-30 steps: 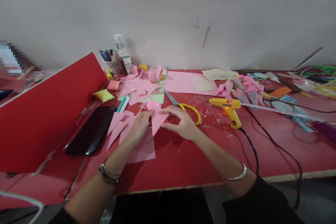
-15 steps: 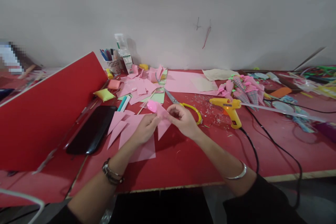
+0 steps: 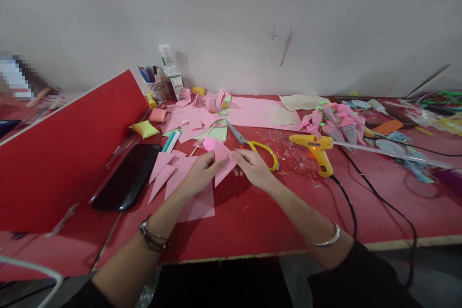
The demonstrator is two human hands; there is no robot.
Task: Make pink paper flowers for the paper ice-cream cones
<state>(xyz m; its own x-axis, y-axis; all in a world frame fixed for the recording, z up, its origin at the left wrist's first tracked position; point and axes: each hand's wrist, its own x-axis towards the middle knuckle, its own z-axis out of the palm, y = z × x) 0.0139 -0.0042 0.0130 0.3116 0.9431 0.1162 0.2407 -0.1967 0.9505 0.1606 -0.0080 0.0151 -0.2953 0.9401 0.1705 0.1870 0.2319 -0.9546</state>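
Observation:
Between my two hands is a pink paper piece (image 3: 223, 169) with a pointed lower end, held just above the table. My left hand (image 3: 200, 171) grips its left side, thumb lying on the front. The fingers of my right hand (image 3: 252, 166) pinch its right edge. Just behind the paper lies a bright pink glossy lump (image 3: 208, 143). Under and beside my left hand are a pink sheet (image 3: 197, 207) and several pink paper triangles (image 3: 161, 183). Scissors with yellow handles (image 3: 265, 151) lie open-bladed behind my right hand.
A yellow glue gun (image 3: 317, 151) stands at right, its black cord trailing over the table edge. Several pink-and-checked paper cones (image 3: 341, 122) are heaped behind it. At left are a black phone (image 3: 126, 180) and a red board (image 3: 72, 154). A pen cup (image 3: 156, 89) stands near the wall.
Both hands have shifted their grip on the pink paper. It has turned a little, and my left thumb now lies further across it. The right fingers have closed in on its edge.

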